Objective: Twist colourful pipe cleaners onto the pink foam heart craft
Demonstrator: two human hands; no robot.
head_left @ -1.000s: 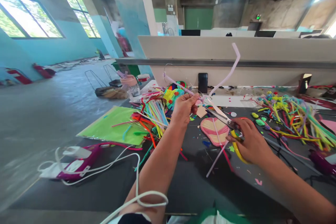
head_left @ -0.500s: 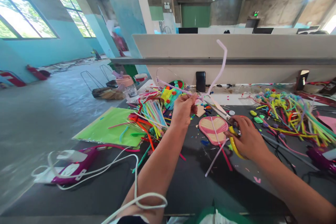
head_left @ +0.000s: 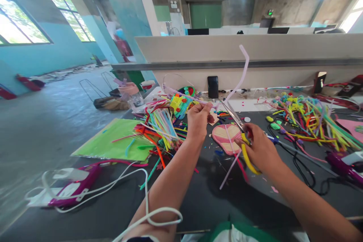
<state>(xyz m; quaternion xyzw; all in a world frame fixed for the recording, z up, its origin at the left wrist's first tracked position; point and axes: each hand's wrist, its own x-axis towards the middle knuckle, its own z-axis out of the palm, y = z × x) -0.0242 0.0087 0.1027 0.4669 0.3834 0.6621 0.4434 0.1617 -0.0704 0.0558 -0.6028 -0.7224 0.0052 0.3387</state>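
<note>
My left hand (head_left: 199, 121) pinches a lilac pipe cleaner (head_left: 243, 73) between thumb and fingertips. One long end rises to the upper right with a bent tip, while another lilac stretch curves away to the left. Yellow-handled scissors (head_left: 235, 116) are held in my right hand (head_left: 258, 147), fingers in the loops. Their metal blades point up-left and lie at the pipe cleaner, just right of my left fingertips; whether they touch it is unclear. Below the blades lies a pink-edged, heart-like flat piece (head_left: 219, 141) with lilac and red pipe cleaners across or under it.
A pile of coloured pipe cleaners (head_left: 163, 123) and a green sheet packet (head_left: 110, 140) lie left. Another pipe cleaner heap (head_left: 309, 121) is right. Purple glue guns (head_left: 75, 185) with cords lie at both sides, one white cord crossing my left forearm. A phone (head_left: 213, 87) stands against the partition.
The view has turned slightly right. The scissors have shifted a little up and left relative to the heart-like piece, and the raised pipe cleaner end has swung slightly right. Both grips stay the same.
</note>
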